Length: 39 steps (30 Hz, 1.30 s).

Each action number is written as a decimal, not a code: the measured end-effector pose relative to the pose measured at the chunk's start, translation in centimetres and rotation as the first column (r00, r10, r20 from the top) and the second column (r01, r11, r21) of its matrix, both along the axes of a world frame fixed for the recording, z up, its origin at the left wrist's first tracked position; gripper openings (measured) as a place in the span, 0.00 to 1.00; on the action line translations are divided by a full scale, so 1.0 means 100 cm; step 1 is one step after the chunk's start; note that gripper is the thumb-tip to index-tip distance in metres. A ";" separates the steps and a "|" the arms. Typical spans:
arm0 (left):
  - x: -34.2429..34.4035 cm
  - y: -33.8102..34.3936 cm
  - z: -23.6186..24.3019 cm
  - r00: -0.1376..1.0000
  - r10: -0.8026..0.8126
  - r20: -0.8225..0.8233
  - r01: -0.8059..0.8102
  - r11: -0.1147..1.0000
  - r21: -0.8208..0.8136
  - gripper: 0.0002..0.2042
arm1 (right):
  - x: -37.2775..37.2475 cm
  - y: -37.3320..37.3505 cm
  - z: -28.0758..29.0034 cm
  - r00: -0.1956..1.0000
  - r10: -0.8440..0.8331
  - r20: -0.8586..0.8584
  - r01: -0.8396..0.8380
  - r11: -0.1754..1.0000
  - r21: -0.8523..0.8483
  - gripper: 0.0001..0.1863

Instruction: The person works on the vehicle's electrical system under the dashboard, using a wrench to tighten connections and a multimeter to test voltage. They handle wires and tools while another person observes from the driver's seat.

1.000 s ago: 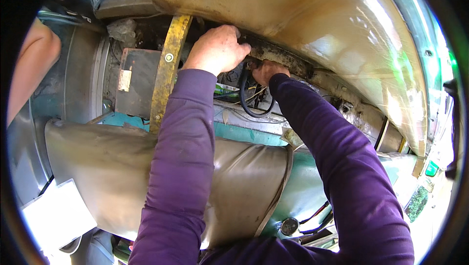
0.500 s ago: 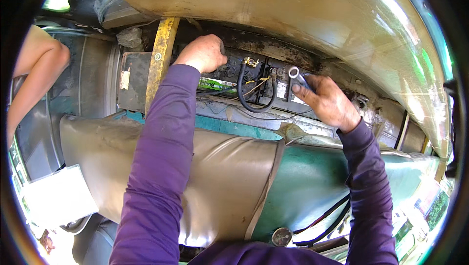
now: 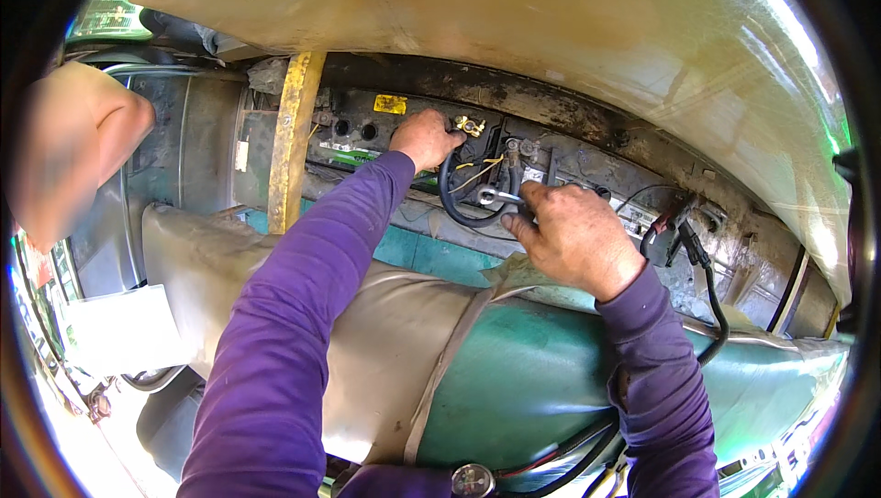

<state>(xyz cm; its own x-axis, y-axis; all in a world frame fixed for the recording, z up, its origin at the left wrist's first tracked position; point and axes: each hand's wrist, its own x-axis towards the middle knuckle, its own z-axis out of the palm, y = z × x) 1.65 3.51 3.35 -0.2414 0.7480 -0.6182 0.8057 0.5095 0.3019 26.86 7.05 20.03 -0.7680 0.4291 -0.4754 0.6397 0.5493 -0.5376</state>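
My left hand (image 3: 426, 142) is closed around the upper end of a looped black battery cable (image 3: 448, 188), just beside a brass-coloured terminal clamp (image 3: 471, 125). It partly covers a dark battery (image 3: 353, 117) with a yellow sticker, a green label and round holes in its top. In my right hand (image 3: 578, 232) is a metal wrench (image 3: 491, 195), its ring end pointing left over the cable loop. Above it, a second terminal (image 3: 523, 146) joins the loop's other end, on the neighbouring battery. Thin yellow wires (image 3: 479, 166) run between the terminals.
A yellow metal bar (image 3: 292, 145) stands left of the batteries. Overhead leans a large tan panel (image 3: 514, 11). A brown and green padded cover (image 3: 514, 379) lies in front. Black cables with clamps (image 3: 688, 232) rest at the right. Another person's bare limb (image 3: 119, 122) is at far left.
My left hand has moved right from the battery top to the cable beside the brass clamp. The right hand has come lower and left, turning the wrench sideways. The view has shifted.
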 end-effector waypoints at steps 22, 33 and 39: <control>0.024 0.014 0.015 0.993 -0.043 -0.105 0.053 0.994 0.094 0.27 | 0.002 0.001 0.003 0.999 0.010 -0.045 -0.014 0.997 -0.074 0.20; 0.023 0.014 0.016 0.993 -0.031 -0.115 0.043 0.995 0.095 0.29 | 0.001 0.000 0.008 1.000 -0.003 -0.029 0.000 0.994 -0.105 0.20; 0.027 0.011 0.017 0.977 -0.087 -0.195 0.120 0.979 0.166 0.29 | 0.004 -0.003 0.010 0.998 0.009 -0.063 -0.015 0.996 -0.091 0.19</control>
<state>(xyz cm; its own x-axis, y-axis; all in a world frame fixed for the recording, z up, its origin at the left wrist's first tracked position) 4.38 4.61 5.09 -0.2550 0.8680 -0.4261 0.9016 0.3727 0.2196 27.22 6.73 21.07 -0.8023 0.3771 -0.4628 0.5970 0.5035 -0.6246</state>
